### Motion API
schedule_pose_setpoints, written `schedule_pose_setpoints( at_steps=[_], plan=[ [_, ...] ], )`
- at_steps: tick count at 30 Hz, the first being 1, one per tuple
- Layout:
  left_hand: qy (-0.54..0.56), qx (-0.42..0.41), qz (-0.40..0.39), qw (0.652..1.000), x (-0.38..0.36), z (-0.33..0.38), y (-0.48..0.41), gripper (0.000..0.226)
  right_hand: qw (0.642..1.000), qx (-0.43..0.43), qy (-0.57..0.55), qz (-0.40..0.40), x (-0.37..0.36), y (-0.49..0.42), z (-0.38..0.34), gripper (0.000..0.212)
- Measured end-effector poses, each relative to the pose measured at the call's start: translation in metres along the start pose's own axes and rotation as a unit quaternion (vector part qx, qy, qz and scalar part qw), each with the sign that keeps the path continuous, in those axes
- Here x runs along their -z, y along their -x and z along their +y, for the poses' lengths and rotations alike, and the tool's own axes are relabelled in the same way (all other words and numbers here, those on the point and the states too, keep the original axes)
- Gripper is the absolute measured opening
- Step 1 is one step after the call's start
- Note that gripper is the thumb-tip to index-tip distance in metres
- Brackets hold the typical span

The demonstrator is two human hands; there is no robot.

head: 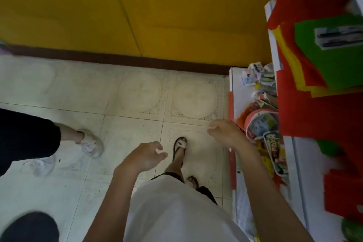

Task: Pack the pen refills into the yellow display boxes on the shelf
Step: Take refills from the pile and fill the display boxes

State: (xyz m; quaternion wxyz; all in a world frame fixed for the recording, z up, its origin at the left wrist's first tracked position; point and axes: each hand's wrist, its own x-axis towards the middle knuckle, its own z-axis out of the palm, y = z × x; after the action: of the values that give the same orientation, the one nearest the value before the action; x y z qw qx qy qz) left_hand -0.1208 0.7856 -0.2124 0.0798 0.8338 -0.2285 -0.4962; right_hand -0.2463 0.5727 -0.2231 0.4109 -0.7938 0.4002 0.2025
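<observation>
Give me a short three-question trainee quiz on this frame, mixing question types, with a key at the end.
1. True or false: the left hand holds a pen refill.
2. Multiple choice: the shelf with the packets is on the person's A) left, B) right, C) back.
3. Fill in: the top sheet of the paper stack is coloured ____.
Key: 1 false; 2 B; 3 green.
</observation>
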Motion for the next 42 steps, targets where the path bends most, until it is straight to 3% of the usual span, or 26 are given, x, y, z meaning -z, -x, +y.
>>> schedule_pose_setpoints(
  at_steps=[3, 6, 12, 22, 37, 42],
  plan=[
    [-0.019, 0.004, -0.031, 0.999, 0.020, 0.020, -0.029, 0.041, 1.000, 0.006, 0.012, 0.001, 0.021, -0.035, -0.011, 0.037],
    [-0.045, -0.015, -0.012, 0.999, 0.054, 0.049, -0.065, 0.042, 1.000, 0.004, 0.015, 0.009, 0.041, -0.069, -0.020, 0.031],
    [-0.074, -0.068, -0.005, 0.995, 0.128, 0.119, -0.124, 0.045, 1.000, -0.026, -0.001, 0.007, 0.082, -0.112, -0.027, 0.039],
    [-0.130, -0.115, -0.027, 0.984, 0.201, 0.234, -0.203, 0.044, 0.995, -0.085, 0.013, -0.044, 0.144, -0.170, -0.025, 0.026],
    [-0.165, -0.103, -0.065, 0.979, 0.255, 0.353, -0.286, 0.042, 0.995, -0.019, -0.022, 0.096, 0.350, -0.289, -0.058, 0.037],
    [-0.199, -0.162, -0.039, 0.966, 0.303, 0.411, -0.303, 0.047, 0.990, -0.007, -0.037, 0.133, 0.390, -0.291, -0.078, 0.035]
  ],
)
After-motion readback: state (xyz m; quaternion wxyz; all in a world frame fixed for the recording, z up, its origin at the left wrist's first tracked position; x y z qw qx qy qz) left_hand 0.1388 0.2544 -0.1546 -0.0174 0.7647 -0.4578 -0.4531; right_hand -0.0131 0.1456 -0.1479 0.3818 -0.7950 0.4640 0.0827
